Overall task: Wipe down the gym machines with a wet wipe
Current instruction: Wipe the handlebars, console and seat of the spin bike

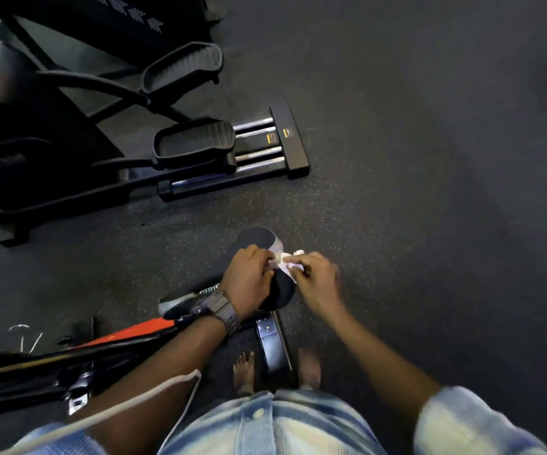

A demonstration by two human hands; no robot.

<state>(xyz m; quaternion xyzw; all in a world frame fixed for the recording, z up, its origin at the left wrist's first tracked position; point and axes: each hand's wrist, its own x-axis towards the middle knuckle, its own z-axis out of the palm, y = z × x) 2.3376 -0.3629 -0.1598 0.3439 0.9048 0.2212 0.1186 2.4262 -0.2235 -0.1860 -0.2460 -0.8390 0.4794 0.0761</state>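
A small white wet wipe [285, 261] is stretched between both hands just above a black bike saddle [259, 239]. My left hand [247, 280], with a watch on its wrist, pinches the wipe's left side. My right hand [318, 274] pinches its right side, fingers curled. The saddle belongs to an exercise bike with a red and black frame [127, 334] that runs to the lower left; most of the saddle is hidden under my hands.
A black elliptical trainer [68, 133] with two foot pedals [196, 141] and silver rails stands at the upper left. The bike's rear base bar [272, 343] lies by my bare feet [244, 369]. Dark speckled rubber floor [429, 159] spreads to the right.
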